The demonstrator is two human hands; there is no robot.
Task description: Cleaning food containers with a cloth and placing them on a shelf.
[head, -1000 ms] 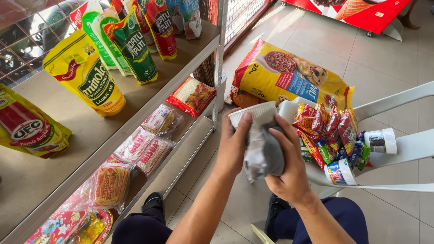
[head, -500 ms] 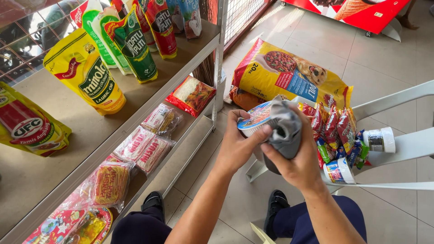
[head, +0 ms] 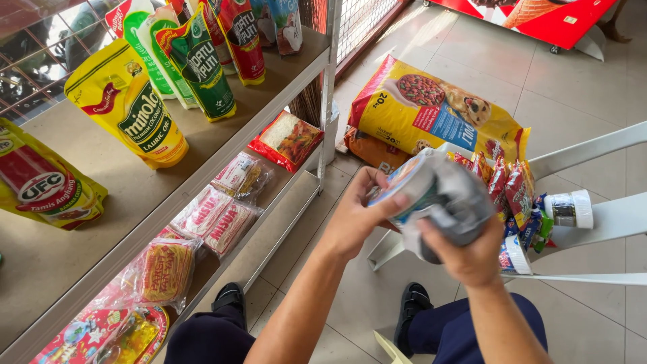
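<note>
A round tub is gripped by the left hand and wiped with a grey cloth clenched in the right hand; further turning appears required.

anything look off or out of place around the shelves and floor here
The big yellow pet food bag sits on the floor tiles, slumped against the shelf corner over an orange bag, not shelved. Small packets are heaped loosely on a white plastic chair. Nothing looks spilled or torn.
</note>
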